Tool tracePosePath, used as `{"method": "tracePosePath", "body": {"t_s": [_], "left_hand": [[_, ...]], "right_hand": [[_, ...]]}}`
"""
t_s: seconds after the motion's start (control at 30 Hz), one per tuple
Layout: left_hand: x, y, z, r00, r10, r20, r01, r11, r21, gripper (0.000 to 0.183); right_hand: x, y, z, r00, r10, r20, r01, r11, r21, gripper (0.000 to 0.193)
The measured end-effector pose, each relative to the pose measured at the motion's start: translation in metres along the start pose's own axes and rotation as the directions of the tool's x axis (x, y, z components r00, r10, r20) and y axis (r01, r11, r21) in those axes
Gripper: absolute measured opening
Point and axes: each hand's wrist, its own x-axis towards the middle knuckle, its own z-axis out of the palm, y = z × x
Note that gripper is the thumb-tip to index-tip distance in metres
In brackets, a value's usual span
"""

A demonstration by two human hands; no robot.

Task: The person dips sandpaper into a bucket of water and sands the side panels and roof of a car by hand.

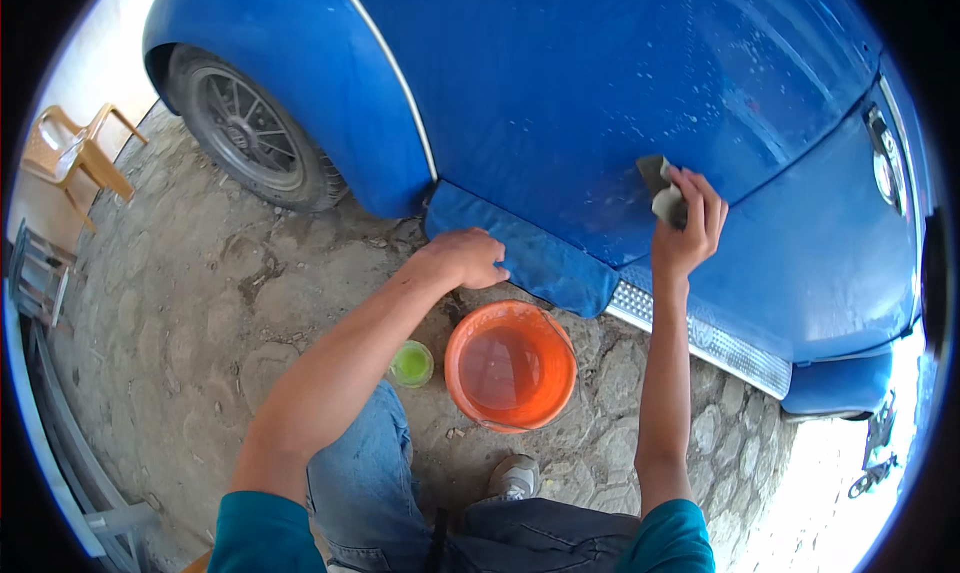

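Note:
My right hand (687,218) pinches a bent, grey-green sheet that looks like sandpaper (655,178) against the lower part of the blue car door (560,83). White droplets and wet streaks mark the paint above it. My left hand (465,258) is lower and to the left, its fingers curled at the edge of a blue cloth (560,263) draped over the running board; whatever those fingers hold, if anything, is hidden. Below the cloth stands an orange bucket (510,366) of cloudy water on the ground. Beside it is a small cup (411,364) with bright green contents.
A ridged metal running board (700,338) continues right of the cloth. The car's wheel (250,133) and curved fender are at upper left. Uneven stone paving (250,303) lies below. Tan plastic chairs (85,153) and metal framing (75,443) stand along the left.

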Motion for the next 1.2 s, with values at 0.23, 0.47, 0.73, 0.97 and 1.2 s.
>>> {"method": "tracePosePath", "body": {"t_s": [0.23,0.47,0.73,0.97,1.2], "left_hand": [[0.006,-0.021,0.011,1.000,-0.020,-0.014,0.020,1.000,-0.003,0.041],[0.000,-0.001,0.003,0.982,-0.006,-0.191,0.010,1.000,0.019,0.040],[0.014,-0.001,0.010,0.994,0.062,-0.085,-0.059,0.997,0.041,0.044],[-0.010,0.011,-0.004,0.983,0.082,-0.163,-0.091,0.995,-0.050,0.042],[0.000,0.002,-0.001,0.974,0.021,-0.224,-0.038,0.997,-0.069,0.044]], "right_hand": [[-0.083,-0.051,0.046,0.827,-0.203,0.524,0.205,0.977,0.055,0.023],[-0.075,0.008,0.000,0.895,-0.208,0.396,0.246,0.968,-0.047,0.015],[-0.060,-0.017,0.032,0.933,-0.155,0.324,0.173,0.984,-0.028,0.021],[-0.127,0.005,0.006,0.804,-0.219,0.552,0.262,0.965,0.001,0.013],[0.006,-0.020,0.006,1.000,0.012,-0.009,-0.013,0.990,-0.137,0.020]]}}
